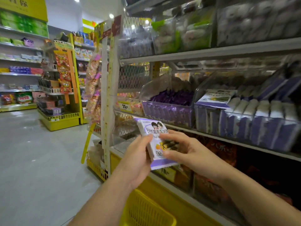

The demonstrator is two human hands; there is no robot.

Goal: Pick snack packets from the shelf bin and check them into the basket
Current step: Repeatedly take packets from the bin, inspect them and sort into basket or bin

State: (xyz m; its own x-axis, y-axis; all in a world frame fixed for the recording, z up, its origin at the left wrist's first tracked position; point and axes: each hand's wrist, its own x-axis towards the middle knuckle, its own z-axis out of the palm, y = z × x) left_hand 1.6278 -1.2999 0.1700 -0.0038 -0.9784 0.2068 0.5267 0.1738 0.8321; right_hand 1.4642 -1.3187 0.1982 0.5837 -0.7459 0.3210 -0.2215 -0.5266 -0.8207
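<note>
Head: packet (154,130) between left hand (136,158), right hand (189,154)

A shop aisle: stocked shelves (211,53), clear snack bins (169,116), a price tag (124,106), a yellow basket (146,212).

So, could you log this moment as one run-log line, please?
phase: inspect | left hand: grips snack packet | right hand: grips same | basket: below hands
</note>
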